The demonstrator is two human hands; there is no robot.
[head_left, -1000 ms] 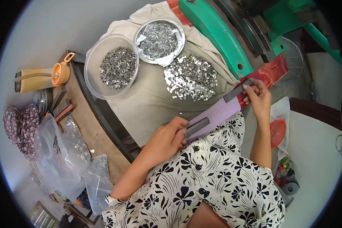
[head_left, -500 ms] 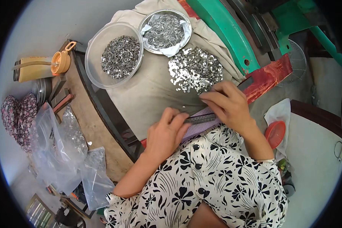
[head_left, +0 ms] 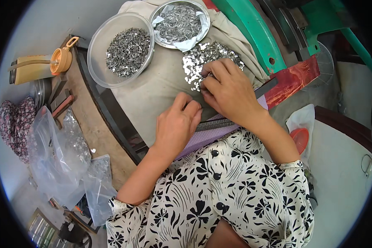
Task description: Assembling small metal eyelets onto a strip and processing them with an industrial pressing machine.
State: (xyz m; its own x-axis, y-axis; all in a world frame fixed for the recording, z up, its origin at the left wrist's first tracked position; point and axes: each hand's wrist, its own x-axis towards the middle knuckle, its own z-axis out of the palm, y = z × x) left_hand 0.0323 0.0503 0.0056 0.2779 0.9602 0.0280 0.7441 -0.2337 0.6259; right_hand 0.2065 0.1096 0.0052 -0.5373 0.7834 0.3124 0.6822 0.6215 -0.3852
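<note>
At the near edge of a loose pile of small shiny metal pieces (head_left: 193,68) is my right hand (head_left: 232,93), its fingers curled and bent inward. My left hand (head_left: 173,126) is just left of it, thumb and fingertips pinched together. Whatever either hand pinches is too small or too hidden to name. Below the hands, a dark ridged strip (head_left: 214,124) lies across a purple checked cloth (head_left: 194,142) by my shirt front. My hands partly cover the strip.
Beyond lie a clear plastic tub (head_left: 96,68) of small metal parts and a steel bowl (head_left: 155,20) of thin metal pins. A green machine frame (head_left: 258,31) and red board (head_left: 295,82) border the right. Plastic bags (head_left: 56,165) and an orange-lidded container (head_left: 60,61) are left.
My right hand has moved up and left to the pile's edge, its fingers curling more. My left hand has risen slightly, its fingers now closer together. The view has shifted a little.
</note>
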